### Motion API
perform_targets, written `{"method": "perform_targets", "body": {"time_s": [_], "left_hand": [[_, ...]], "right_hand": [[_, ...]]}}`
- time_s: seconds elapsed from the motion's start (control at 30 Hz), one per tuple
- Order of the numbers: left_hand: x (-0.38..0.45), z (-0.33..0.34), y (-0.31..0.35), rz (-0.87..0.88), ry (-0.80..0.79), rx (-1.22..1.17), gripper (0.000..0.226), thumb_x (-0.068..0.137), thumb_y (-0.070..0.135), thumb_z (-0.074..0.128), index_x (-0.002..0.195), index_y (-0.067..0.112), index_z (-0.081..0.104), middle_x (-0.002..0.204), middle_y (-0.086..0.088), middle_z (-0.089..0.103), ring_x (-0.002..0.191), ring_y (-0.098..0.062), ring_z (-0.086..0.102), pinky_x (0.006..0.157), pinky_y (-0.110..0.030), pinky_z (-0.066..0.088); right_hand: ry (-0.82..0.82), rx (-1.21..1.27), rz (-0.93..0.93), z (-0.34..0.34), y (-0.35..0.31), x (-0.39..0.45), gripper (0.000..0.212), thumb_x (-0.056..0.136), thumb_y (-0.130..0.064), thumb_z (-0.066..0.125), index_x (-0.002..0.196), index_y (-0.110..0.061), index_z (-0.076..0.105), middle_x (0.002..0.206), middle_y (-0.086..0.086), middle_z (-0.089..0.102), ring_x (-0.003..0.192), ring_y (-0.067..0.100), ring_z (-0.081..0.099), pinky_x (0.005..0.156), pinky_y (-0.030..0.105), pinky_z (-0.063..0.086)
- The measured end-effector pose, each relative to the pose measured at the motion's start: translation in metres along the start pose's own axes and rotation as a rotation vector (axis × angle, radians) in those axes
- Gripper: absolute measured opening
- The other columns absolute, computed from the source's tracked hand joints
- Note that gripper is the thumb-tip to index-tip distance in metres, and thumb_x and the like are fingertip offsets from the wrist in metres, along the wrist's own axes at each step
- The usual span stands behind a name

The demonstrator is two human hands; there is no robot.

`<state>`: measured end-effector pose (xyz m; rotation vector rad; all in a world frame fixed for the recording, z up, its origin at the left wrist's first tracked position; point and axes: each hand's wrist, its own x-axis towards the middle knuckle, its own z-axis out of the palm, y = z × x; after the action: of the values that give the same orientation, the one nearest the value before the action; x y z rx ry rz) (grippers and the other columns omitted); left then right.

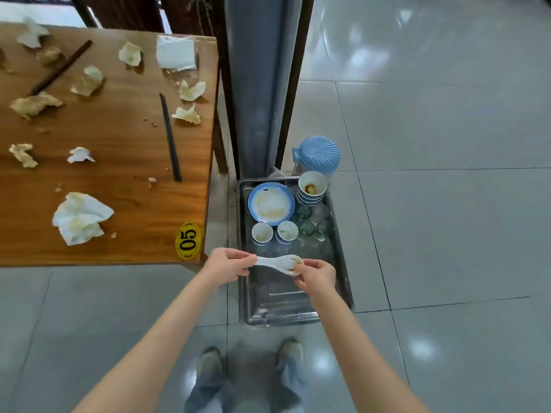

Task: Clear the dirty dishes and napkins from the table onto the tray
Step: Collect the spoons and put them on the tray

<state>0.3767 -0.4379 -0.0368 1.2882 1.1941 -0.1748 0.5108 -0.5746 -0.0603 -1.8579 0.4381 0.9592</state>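
Over the tray (340,248), where a plate (270,204), bowls (312,186), cups (262,233) and glasses (313,223) are already stacked, a spoon (278,262) is pinched in the grip of both hands, left (227,265) and right (316,275), while napkins (80,217) and chopsticks (170,138) are left on the table (131,138).

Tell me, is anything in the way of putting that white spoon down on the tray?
Nothing visible is. Both hands, left hand and right hand, hold the spoon right above the tray. The tray's near part below it is bare; the plate, cups and glasses sit at the far end.
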Motion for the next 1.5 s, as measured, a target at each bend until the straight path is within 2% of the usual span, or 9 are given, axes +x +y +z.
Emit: {"method": "perform_targets", "body": {"time_s": [0.27,0.47,0.63,0.73,0.9,1.0,1.17,1.37,1.5], "left_hand": [[0.095,0.049,-0.051,-0.084,0.152,-0.03,0.017,0.077,0.032,0.075,0.086,0.018,0.072,0.075,0.006,0.071,0.063,-0.005,0.067,0.055,-0.017,0.045],[0.156,0.066,-0.096,-0.098,0.224,-0.012,0.01,0.077,0.028,0.075,0.073,0.022,0.069,0.067,0.008,0.068,0.053,-0.002,0.064,0.045,-0.012,0.04],[0.192,0.074,-0.107,-0.054,0.261,0.043,0.011,0.077,0.031,0.075,0.076,0.024,0.066,0.073,0.007,0.069,0.064,-0.01,0.069,0.064,-0.021,0.052],[0.208,0.079,-0.11,-0.046,0.311,0.044,0.013,0.076,0.032,0.075,0.078,0.023,0.066,0.071,0.007,0.069,0.06,-0.009,0.068,0.066,-0.023,0.054],[0.228,0.082,-0.113,-0.084,0.384,0.074,0.02,0.079,0.032,0.073,0.091,0.016,0.07,0.078,-0.001,0.07,0.07,-0.013,0.07,0.077,-0.028,0.055],[0.234,0.084,-0.113,-0.106,0.424,0.066,0.026,0.079,0.033,0.072,0.096,0.013,0.071,0.091,-0.005,0.071,0.084,-0.021,0.068,0.086,-0.033,0.053],[0.235,0.086,-0.111,-0.086,0.454,0.062,0.023,0.079,0.034,0.071,0.094,0.015,0.073,0.085,-0.004,0.072,0.083,-0.019,0.068,0.081,-0.025,0.049],[0.232,0.086,-0.109,-0.054,0.47,0.06,0.017,0.078,0.032,0.072,0.088,0.018,0.074,0.075,0.002,0.071,0.076,-0.014,0.067,0.073,-0.021,0.046],[0.231,0.081,-0.11,-0.037,0.481,0.044,0.017,0.077,0.029,0.074,0.089,0.018,0.074,0.078,0.002,0.072,0.077,-0.014,0.068,0.08,-0.027,0.053]], "right_hand": [[-0.017,-0.225,-0.001,0.014,0.033,0.119,0.011,0.073,-0.008,0.073,0.079,-0.014,0.066,0.091,0.007,0.069,0.088,0.021,0.066,0.084,0.038,0.055],[-0.055,-0.262,0.045,0.041,0.059,0.186,0.014,0.071,-0.003,0.074,0.082,-0.009,0.068,0.08,0.008,0.068,0.066,0.018,0.064,0.073,0.035,0.058],[-0.034,-0.267,0.063,0.053,0.064,0.221,0.018,0.068,-0.003,0.077,0.072,-0.009,0.061,0.067,0.008,0.065,0.06,0.022,0.063,0.071,0.039,0.058],[-0.006,-0.267,0.049,0.06,0.067,0.233,0.021,0.066,-0.003,0.077,0.064,-0.012,0.059,0.058,0.006,0.061,0.052,0.023,0.06,0.069,0.042,0.058],[-0.002,-0.291,0.018,0.072,0.072,0.247,0.016,0.066,-0.009,0.079,0.079,-0.01,0.07,0.082,0.011,0.07,0.081,0.028,0.068,0.081,0.042,0.056],[0.008,-0.31,-0.002,0.076,0.071,0.25,0.018,0.066,-0.01,0.078,0.083,-0.011,0.072,0.087,0.01,0.072,0.084,0.026,0.068,0.081,0.041,0.056],[0.001,-0.345,-0.033,0.079,0.07,0.243,0.02,0.069,-0.009,0.073,0.063,-0.025,0.063,0.076,0.004,0.066,0.085,0.028,0.067,0.08,0.043,0.056],[0.018,-0.398,-0.045,0.08,0.07,0.239,0.012,0.073,-0.008,0.07,0.081,-0.017,0.071,0.084,0.008,0.07,0.085,0.029,0.066,0.079,0.043,0.056],[0.025,-0.428,-0.068,0.082,0.07,0.238,0.016,0.074,-0.008,0.07,0.069,-0.021,0.065,0.073,0.003,0.065,0.083,0.028,0.066,0.078,0.041,0.056]]}}
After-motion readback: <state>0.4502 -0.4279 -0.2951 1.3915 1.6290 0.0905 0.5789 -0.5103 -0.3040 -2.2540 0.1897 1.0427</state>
